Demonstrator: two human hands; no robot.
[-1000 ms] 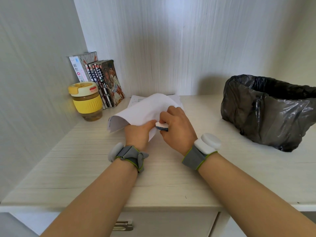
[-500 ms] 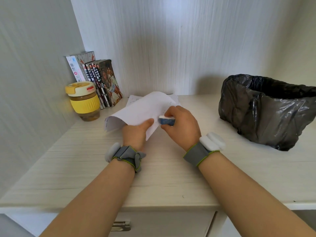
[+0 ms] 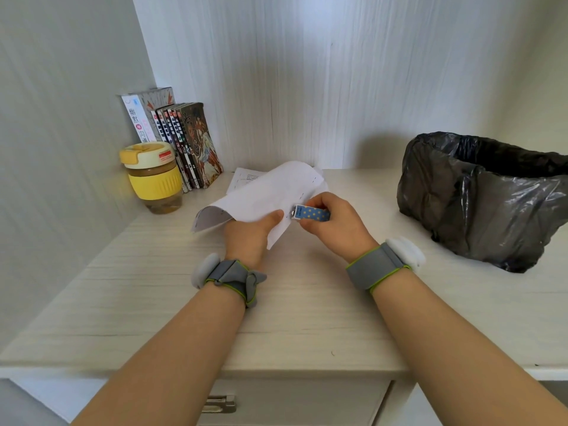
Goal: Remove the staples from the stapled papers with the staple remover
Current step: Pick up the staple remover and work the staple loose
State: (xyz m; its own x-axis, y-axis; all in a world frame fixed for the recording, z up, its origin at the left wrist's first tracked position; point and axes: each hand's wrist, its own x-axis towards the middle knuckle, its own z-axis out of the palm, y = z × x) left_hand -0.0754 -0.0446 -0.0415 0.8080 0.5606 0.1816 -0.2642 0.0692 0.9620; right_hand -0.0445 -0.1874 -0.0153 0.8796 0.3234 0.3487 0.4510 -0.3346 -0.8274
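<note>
Head view: my left hand [image 3: 249, 238] pinches the curled white stapled papers [image 3: 270, 192] from below; my right hand [image 3: 335, 222] grips the blue dotted staple remover [image 3: 310, 213], its tip at the sheet's edge between both hands. Right of them sits a crinkled black bin bag [image 3: 479, 198]; left, a yellow-lidded jar [image 3: 153, 176] and upright books [image 3: 184, 142] on the pale woodgrain tabletop [image 3: 307, 302].

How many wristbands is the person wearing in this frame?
2. One wristband is on the left wrist, just behind the left hand holding the papers; the other wristband is on the right wrist, behind the right hand gripping the staple remover.
</note>
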